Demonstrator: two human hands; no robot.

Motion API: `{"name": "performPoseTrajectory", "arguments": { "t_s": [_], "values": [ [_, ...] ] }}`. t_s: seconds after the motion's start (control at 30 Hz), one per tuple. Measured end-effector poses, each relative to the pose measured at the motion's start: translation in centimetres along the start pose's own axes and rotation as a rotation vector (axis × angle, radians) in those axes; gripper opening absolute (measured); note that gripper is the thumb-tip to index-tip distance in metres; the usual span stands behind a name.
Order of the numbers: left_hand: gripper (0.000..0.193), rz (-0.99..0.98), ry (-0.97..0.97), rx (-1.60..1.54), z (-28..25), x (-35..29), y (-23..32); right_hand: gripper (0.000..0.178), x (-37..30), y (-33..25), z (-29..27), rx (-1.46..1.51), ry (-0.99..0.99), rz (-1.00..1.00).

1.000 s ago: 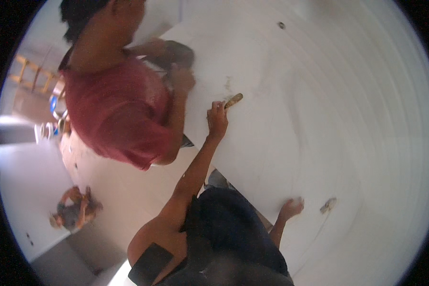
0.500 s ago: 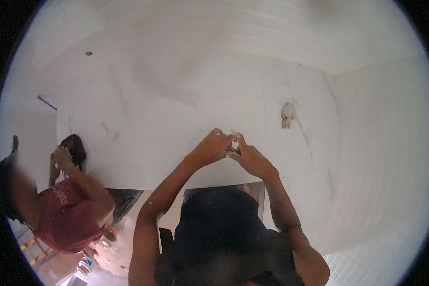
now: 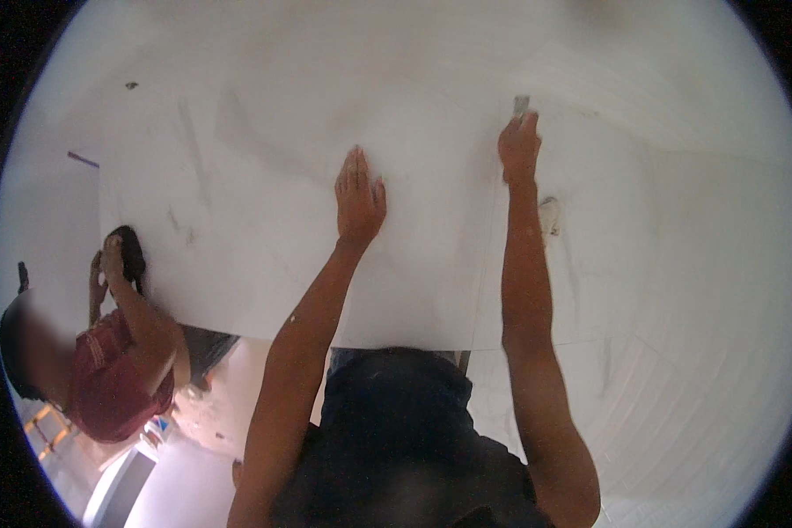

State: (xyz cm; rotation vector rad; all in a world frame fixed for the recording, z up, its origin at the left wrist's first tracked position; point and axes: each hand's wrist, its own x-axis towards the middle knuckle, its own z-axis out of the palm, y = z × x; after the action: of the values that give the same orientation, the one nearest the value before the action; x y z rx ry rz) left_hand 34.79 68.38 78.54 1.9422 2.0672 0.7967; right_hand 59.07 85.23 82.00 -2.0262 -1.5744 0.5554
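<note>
right hand [image 3: 520, 150] moved forward, gripping flat-bladed tool [image 3: 521, 105] — dark container-like thing [image 3: 132, 253], contents hidden

From where I stand, soft, dim light lies over the white counter [image 3: 422, 273], while bright glare burns low on the left; haze blurs the top, straight edges bow, corners fall black.

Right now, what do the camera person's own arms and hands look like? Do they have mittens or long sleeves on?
Neither! The left hand and right hand are ungloved. The left forearm and right forearm are uncovered too. A tiny pale speck shows on the left forearm. Between the arms is a dark shirt.
</note>
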Motion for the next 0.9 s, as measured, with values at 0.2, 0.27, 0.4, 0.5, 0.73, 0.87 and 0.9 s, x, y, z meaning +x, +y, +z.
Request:
{"name": "performPoseTrajectory", "arguments": {
  "t_s": [0.2, 0.27, 0.4, 0.5, 0.73, 0.87, 0.9],
  "values": [
    [0.063, -0.051, -0.048, 0.044, 0.3, 0.8, -0.5, 0.027, 4.6, 1.2, 3.1, -0.09, -0.11, -0.039],
    [0.062, -0.072, -0.077, 0.04, 0.2, 0.5, -0.4, 0.028, 4.8, 1.5, 3.4, -0.204, -0.128, -0.052],
    [0.058, -0.094, -0.097, 0.095, 0.6, 0.7, -0.4, 0.03, 4.9, 0.4, 3.3, -0.325, -0.195, -0.057],
    [0.057, -0.093, -0.073, 0.096, 0.7, 0.5, -0.6, 0.03, 5.4, 0.7, 4.3, -0.342, -0.149, -0.048],
    [0.06, -0.101, -0.076, 0.01, 0.9, 0.2, -0.3, 0.04, 6.4, 3.7, 4.8, -0.439, -0.123, -0.284],
    [0.054, -0.091, -0.038, 0.052, 1.3, 0.1, -0.8, 0.036, 6.4, 3.3, 5.0, -0.454, -0.162, -0.215],
    [0.055, -0.084, -0.038, 0.036, 1.3, 0.2, -0.7, 0.036, 7.1, 3.7, 5.0, -0.478, -0.159, -0.177]
  ]
}}
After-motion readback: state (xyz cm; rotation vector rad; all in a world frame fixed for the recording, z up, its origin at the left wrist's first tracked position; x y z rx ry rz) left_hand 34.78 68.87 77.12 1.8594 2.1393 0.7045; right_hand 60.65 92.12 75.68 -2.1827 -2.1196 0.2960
